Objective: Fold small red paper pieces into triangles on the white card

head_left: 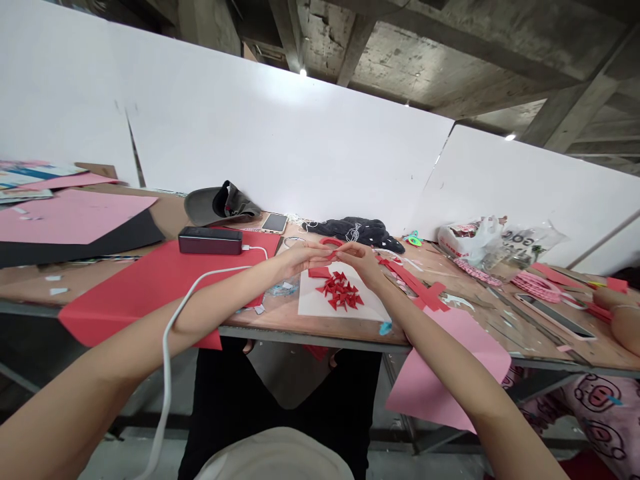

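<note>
Above the table, my left hand [307, 257] and my right hand [361, 259] meet at a red paper ring [330, 241], each with its fingers closed on one side of it. Just below them, a pile of small folded red paper pieces [341, 292] lies on a white sheet [313, 305]. A flat red paper piece [319, 272] sits at the top left of that sheet. Fingers partly cover the ring, so its lower edge is hard to make out.
Red paper [150, 280] spreads to the left under a black power bank [210, 241] with a white cable. A cap [220, 203] and a phone [275, 223] lie behind. Pink paper [455, 367] overhangs the front edge. Another person's arm [625, 320] is at far right.
</note>
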Demonstrator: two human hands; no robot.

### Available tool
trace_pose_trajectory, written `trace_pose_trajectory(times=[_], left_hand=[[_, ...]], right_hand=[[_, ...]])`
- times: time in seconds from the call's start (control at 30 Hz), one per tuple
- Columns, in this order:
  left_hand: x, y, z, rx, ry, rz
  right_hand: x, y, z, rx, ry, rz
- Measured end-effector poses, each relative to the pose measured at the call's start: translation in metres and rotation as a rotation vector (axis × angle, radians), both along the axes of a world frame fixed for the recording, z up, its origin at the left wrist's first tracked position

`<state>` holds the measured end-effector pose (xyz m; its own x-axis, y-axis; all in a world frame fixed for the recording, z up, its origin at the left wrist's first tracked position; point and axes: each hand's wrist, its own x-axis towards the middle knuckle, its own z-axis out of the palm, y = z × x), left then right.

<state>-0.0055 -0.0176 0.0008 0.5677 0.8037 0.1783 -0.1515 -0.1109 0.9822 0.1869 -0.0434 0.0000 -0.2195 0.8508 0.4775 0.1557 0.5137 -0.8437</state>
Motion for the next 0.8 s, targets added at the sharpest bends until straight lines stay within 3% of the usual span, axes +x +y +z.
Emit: trace_pose_trajectory(times=[0.17, 0.33, 0.6, 0.8], left_hand=[[0.000, 0.008, -0.003, 0.021, 0.015, 0.032], [0.001, 0.011, -0.007, 0.071, 0.002, 0.130], [-0.001, 0.010, -0.008, 0.049, 0.047, 0.094], [0.001, 0.005, -0.007, 0.097, 0.043, 0.140]], right_hand=[[0.000, 0.000, 0.002, -0.026, -0.008, 0.042], [0.004, 0.002, -0.003, 0.014, -0.033, -0.015], [0.003, 0.003, -0.004, 0.060, -0.083, -0.088], [-0.001, 0.001, -0.002, -0.026, -0.065, -0.068]])
